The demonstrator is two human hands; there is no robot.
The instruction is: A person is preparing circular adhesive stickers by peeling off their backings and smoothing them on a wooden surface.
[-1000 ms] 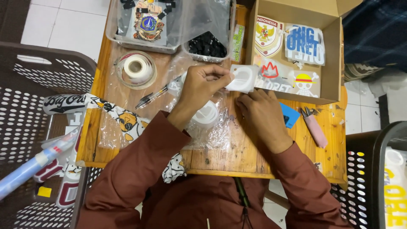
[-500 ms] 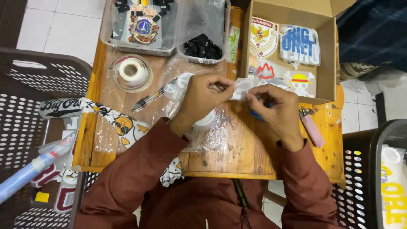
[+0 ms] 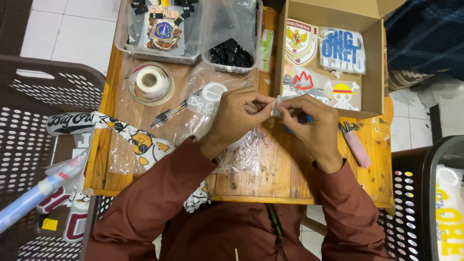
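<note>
Wooden table (image 3: 299, 179): bare strip only along near edge; cardboard box (image 3: 372, 63) crowds far right, plastic trays (image 3: 193, 53) far left. Left hand (image 3: 237, 116) and right hand (image 3: 314, 121) meet mid-table, fingertips of both pinched shut on small white sticker piece (image 3: 280, 104), held between them just before box wall.

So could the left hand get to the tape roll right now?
Probably yes, once it lets go. The left hand is pinching a small white piece together with the right hand; the tape roll lies uncovered to its left, with only a pen and loose plastic between.
</note>
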